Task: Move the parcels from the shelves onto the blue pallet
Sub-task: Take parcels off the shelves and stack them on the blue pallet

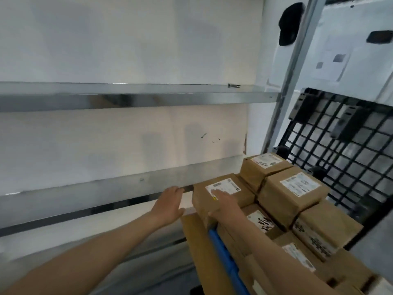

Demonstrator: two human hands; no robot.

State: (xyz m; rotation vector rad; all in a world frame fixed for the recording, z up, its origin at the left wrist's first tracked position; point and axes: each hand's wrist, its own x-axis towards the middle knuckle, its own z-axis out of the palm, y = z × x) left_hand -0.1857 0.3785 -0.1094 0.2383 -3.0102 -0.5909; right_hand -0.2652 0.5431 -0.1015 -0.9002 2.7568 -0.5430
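White shipping labels (299, 185) on the brown parcels (282, 204): print too blurred to read. Black scrawled characters (263, 224) on lower parcels: illegible. Paper sheet (331, 60) on right wall (361, 22): nothing legible.

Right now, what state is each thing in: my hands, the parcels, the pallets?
Top parcel: closed, lying on the stack.
Other parcels: closed, stacked alongside.
Left hand: open, fingers straight, beside the top parcel.
Right hand: open, fingers flat on the top parcel's label.
Blue pallet: loaded, only an edge showing.
Black pallet: propped tilted against the wall.
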